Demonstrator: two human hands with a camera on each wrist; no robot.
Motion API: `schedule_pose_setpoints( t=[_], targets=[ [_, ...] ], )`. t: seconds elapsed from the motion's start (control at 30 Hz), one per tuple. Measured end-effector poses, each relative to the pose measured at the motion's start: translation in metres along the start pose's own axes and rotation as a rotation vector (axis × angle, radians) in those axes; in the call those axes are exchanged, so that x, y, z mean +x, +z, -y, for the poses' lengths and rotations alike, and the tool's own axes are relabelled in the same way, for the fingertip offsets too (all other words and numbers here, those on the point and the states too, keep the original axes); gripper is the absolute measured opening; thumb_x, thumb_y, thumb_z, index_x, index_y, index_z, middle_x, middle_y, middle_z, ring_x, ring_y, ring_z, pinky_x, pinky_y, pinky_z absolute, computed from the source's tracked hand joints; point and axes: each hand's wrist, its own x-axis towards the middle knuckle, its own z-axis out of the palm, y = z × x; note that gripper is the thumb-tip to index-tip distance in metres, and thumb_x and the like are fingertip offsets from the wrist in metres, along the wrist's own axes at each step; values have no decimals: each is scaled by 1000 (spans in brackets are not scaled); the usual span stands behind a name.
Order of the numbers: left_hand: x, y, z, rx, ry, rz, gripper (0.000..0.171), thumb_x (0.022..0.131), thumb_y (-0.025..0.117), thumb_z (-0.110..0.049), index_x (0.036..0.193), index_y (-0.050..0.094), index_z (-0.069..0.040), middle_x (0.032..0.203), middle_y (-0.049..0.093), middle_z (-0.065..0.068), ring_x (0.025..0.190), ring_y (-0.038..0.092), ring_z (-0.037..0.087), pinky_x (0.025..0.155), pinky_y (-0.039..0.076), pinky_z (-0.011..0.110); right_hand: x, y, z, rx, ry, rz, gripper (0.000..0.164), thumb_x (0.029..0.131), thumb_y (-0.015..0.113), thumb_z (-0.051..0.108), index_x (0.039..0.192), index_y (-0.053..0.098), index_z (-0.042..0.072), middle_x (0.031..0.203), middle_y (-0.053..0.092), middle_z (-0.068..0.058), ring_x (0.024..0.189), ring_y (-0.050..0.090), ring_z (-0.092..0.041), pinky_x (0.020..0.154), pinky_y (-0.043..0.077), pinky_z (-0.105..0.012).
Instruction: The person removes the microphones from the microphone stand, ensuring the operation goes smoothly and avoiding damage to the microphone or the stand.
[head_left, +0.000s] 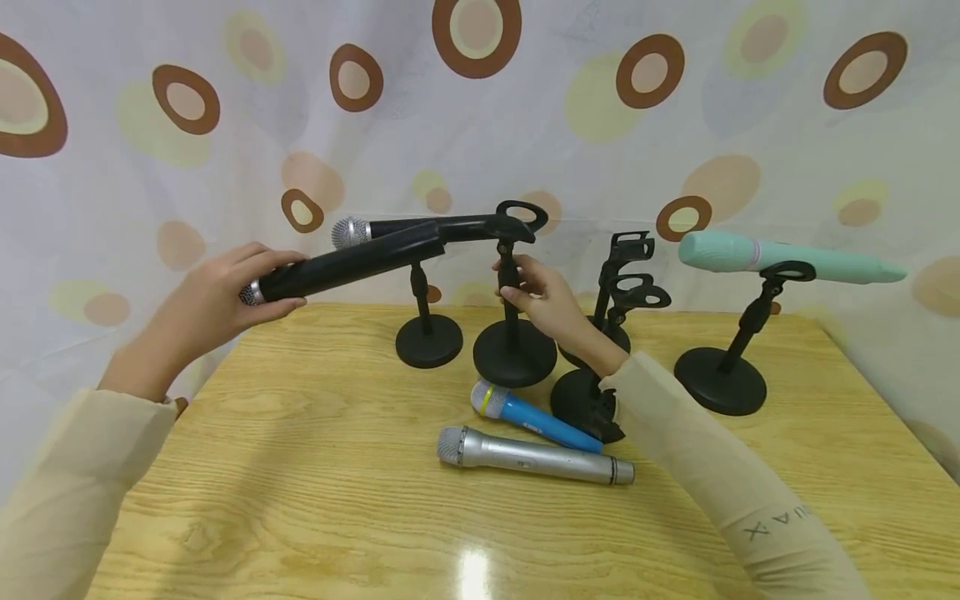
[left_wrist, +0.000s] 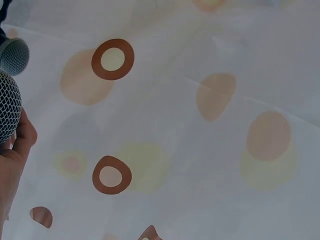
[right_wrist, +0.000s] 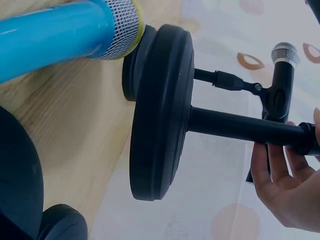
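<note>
The fingers of the left hand point(head_left: 213, 292) pinch a black microphone point(head_left: 345, 268) near its mesh head, the thumb below and the other fingers above. This microphone is in the air, above the far left part of the bench point(head_left: 322, 500). Its long axis is slanted: the head points to the left and down, the tail to the right and a little up, towards the clip point(head_left: 516, 227) of a black stand point(head_left: 513, 357). The right hand point(head_left: 551, 304) pinches the upright stem of this stand below the clip, with fingers bent around it.

Behind, a second black microphone point(head_left: 468, 227) sits on another stand point(head_left: 429, 343) near the far edge, its head to the left. Nearer, a blue microphone point(head_left: 547, 422) and a silver microphone point(head_left: 536, 459) lie with heads towards the left edge. At the right side, a mint microphone point(head_left: 832, 262) rests on its holder point(head_left: 720, 385), tail towards the right edge.
</note>
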Motion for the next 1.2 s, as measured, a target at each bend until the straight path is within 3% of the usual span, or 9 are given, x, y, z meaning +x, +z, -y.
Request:
schedule_pose_setpoints(
  t=[0.23, 0.53, 0.77, 1.2],
  targets=[
    [-21, 19, 5, 10, -8, 70, 53, 65, 81, -14, 114, 62, -13, 90, 60, -2, 69, 48, 5, 64, 37, 16, 2, 0, -13, -16, 26, -66, 28, 89, 53, 0, 118, 53, -2, 103, 61, -23, 92, 62, -37, 80, 50, -43],
    [-50, 50, 11, -16, -64, 153, 49, 67, 80, -17, 112, 62, -14, 93, 60, 1, 75, 53, 11, 64, 45, 31, 1, 1, -34, 26, 127, -108, 32, 89, 52, -4, 120, 52, -1, 107, 58, -25, 96, 61, -35, 85, 50, -40],
    [-72, 72, 12, -43, -109, 236, 45, 71, 77, -20, 113, 61, -15, 94, 60, -2, 74, 52, 9, 64, 44, 30, -2, 4, -45, 20, 151, -104, 30, 89, 52, -4, 119, 52, -3, 106, 59, -28, 95, 60, -40, 85, 50, -43],
    [-94, 102, 11, -76, -135, 323, 44, 72, 77, -20, 113, 61, -15, 91, 59, -2, 73, 52, 10, 65, 45, 32, -4, 5, -55, 34, 213, -113, 29, 89, 52, -4, 118, 53, 1, 106, 59, -26, 97, 59, -40, 86, 49, -46]
  ],
)
